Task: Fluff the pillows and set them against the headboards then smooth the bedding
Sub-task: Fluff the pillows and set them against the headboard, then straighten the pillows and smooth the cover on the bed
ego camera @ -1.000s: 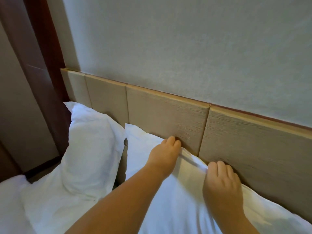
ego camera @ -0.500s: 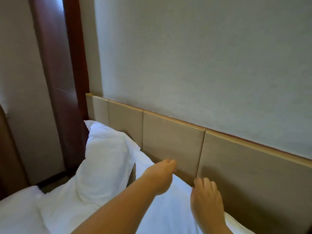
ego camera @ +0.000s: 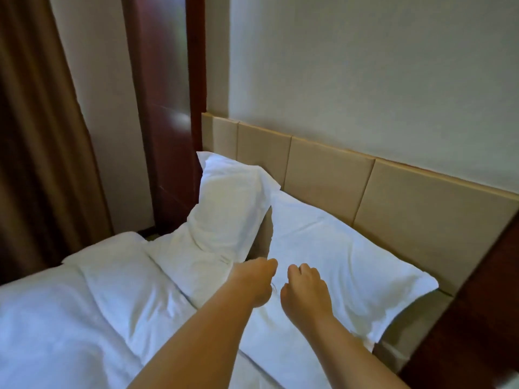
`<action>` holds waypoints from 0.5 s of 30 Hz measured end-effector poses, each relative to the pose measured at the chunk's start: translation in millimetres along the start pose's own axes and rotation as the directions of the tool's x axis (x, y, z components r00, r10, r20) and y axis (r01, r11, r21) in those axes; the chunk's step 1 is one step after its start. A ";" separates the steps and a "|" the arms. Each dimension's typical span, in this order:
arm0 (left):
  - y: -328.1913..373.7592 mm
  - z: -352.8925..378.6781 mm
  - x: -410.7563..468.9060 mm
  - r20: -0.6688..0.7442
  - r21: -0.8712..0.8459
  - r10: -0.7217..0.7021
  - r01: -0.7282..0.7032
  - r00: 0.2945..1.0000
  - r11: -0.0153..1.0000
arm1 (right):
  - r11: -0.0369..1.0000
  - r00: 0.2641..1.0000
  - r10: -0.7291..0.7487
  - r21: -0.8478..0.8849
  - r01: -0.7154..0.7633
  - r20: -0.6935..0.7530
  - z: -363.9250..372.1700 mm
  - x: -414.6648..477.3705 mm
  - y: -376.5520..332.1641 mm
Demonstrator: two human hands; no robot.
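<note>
White pillows (ego camera: pixel 337 248) — beige headboard (ego camera: pixel 421 203)

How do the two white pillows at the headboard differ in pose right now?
The left pillow stands propped up, its top corner raised against the headboard; the right pillow lies flatter, along the headboard's base. The left pillow looks bunched and creased in its lower half; the right pillow looks smoother and more spread out. Both hands hover over the right pillow's near edge; none is near the left pillow. Both pillows are white.
</note>
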State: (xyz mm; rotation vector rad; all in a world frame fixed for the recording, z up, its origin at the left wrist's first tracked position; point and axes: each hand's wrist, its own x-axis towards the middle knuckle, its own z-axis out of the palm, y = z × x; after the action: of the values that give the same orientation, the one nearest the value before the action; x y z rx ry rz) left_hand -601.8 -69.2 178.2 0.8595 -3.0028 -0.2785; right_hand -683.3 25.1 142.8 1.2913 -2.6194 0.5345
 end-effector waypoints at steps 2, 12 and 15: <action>-6.6 13.8 -24.6 -0.002 0.010 -0.009 0.009 1.000 1.000 | 1.000 0.999 -0.001 -0.019 0.002 0.042 8.5 -29.5 -14.6; -30.7 34.4 -84.3 -0.127 0.064 -0.115 0.124 0.985 0.990 | 0.999 0.988 -0.030 -0.035 0.036 0.149 16.7 -69.8 -55.8; -40.3 33.8 -90.4 -0.106 0.107 -0.140 0.151 0.984 0.983 | 0.998 0.981 -0.023 -0.057 0.035 0.194 12.1 -75.4 -58.2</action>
State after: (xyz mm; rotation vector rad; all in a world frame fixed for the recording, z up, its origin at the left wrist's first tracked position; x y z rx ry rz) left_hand -505.7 -49.6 141.9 1.0721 -2.8935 -0.0627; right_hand -591.1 43.0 122.5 1.4264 -2.7424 0.3380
